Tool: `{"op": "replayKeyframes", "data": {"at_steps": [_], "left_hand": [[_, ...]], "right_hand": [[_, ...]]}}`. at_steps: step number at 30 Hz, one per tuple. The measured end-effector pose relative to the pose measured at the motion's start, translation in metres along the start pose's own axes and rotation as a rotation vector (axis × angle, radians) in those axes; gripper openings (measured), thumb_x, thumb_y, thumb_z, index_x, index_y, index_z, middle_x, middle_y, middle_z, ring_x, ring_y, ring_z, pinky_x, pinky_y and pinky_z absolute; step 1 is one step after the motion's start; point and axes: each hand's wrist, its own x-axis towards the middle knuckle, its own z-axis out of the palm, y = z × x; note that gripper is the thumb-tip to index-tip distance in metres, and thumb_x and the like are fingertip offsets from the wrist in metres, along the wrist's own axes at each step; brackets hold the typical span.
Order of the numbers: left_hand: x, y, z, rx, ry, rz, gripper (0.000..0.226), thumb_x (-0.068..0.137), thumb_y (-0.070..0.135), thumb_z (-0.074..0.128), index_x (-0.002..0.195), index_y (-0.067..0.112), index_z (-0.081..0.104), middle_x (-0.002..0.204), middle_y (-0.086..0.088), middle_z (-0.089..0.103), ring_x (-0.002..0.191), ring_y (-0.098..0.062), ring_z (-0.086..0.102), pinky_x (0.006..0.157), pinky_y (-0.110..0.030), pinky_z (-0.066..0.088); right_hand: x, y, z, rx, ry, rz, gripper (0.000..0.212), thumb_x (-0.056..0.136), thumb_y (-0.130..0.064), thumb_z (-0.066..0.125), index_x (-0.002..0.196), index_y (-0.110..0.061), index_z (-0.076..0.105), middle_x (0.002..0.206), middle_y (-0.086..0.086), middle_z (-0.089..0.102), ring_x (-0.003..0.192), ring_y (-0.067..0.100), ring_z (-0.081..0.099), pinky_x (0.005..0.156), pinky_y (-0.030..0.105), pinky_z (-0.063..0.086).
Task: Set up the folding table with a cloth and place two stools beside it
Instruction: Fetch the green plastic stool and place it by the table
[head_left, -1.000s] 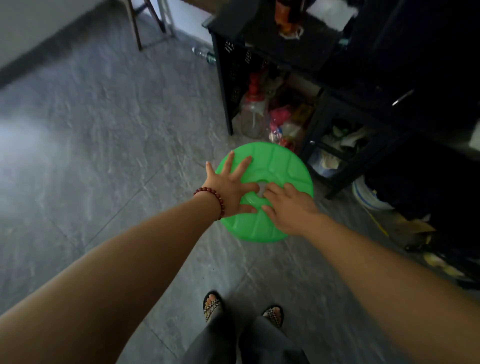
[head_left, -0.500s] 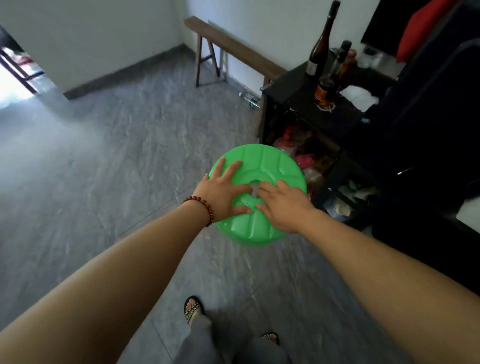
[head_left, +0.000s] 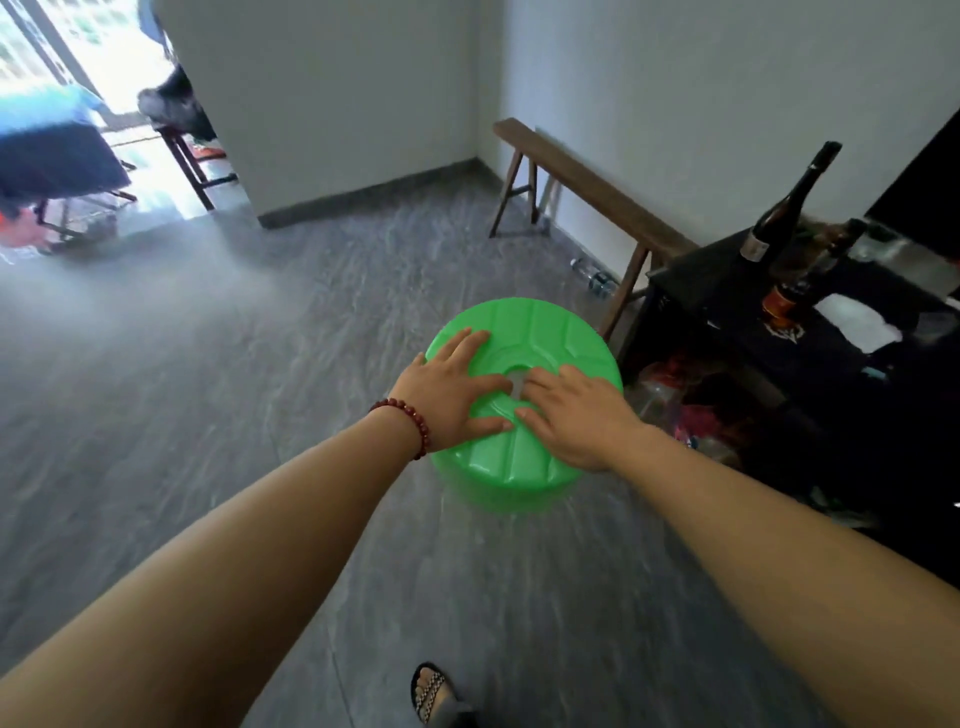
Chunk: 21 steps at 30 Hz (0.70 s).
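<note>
A round bright-green plastic stool (head_left: 545, 332) with a hole in the middle of its seat is in front of me, over the grey floor. My left hand (head_left: 452, 400), with a red bead bracelet at the wrist, lies spread on the seat's left side, thumb at the hole. My right hand (head_left: 576, 415) grips the seat from the right, fingertips at the hole's edge. The stool's legs are hidden under the seat. Far left, past a bright doorway, stands a blurred blue-covered table (head_left: 47, 150).
A long wooden bench (head_left: 587, 182) runs along the right wall. A black cabinet (head_left: 737, 312) with dark bottles (head_left: 784, 208) on top stands close to the stool's right. A plastic bottle (head_left: 592, 275) lies on the floor. A wall corner (head_left: 337, 130) juts out ahead.
My view has risen and swung left, bringing the doorway, the blue-covered table and the whole bench into sight. Both hands stay on the green stool, which moves along with me.
</note>
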Motion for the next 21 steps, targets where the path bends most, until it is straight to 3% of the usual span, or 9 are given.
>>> {"op": "replayKeyframes", "data": {"at_steps": [10, 16, 21], "left_hand": [[-0.036, -0.127, -0.025, 0.043, 0.021, -0.168, 0.054, 0.084, 0.069, 0.033, 0.131, 0.044, 0.040, 0.155, -0.006, 0.010, 0.143, -0.027, 0.009, 0.106, -0.057, 0.031], [-0.075, -0.205, -0.028, 0.033, -0.052, -0.321, 0.084, 0.061, 0.087, 0.043, 0.134, 0.047, 0.035, 0.155, -0.005, 0.008, 0.143, -0.027, 0.005, 0.109, -0.051, 0.030], [-0.079, -0.261, -0.027, 0.021, -0.059, -0.440, 0.086, 0.056, 0.090, 0.042, 0.132, 0.049, 0.036, 0.154, -0.002, 0.008, 0.143, -0.026, 0.006, 0.107, -0.052, 0.034]], "right_hand": [[0.126, -0.072, -0.029, -0.052, 0.092, -0.212, 0.044, 0.098, -0.040, 0.031, 0.128, -0.014, 0.051, 0.131, 0.003, 0.050, 0.105, 0.028, 0.050, 0.080, 0.040, 0.044], [0.205, -0.127, -0.035, -0.050, 0.102, -0.395, 0.045, 0.098, -0.042, 0.029, 0.128, -0.017, 0.050, 0.128, -0.001, 0.048, 0.104, 0.025, 0.048, 0.076, 0.038, 0.045], [0.274, -0.153, -0.034, -0.045, 0.098, -0.515, 0.044, 0.098, -0.042, 0.029, 0.129, -0.017, 0.050, 0.126, -0.001, 0.049, 0.101, 0.024, 0.048, 0.074, 0.036, 0.044]]}}
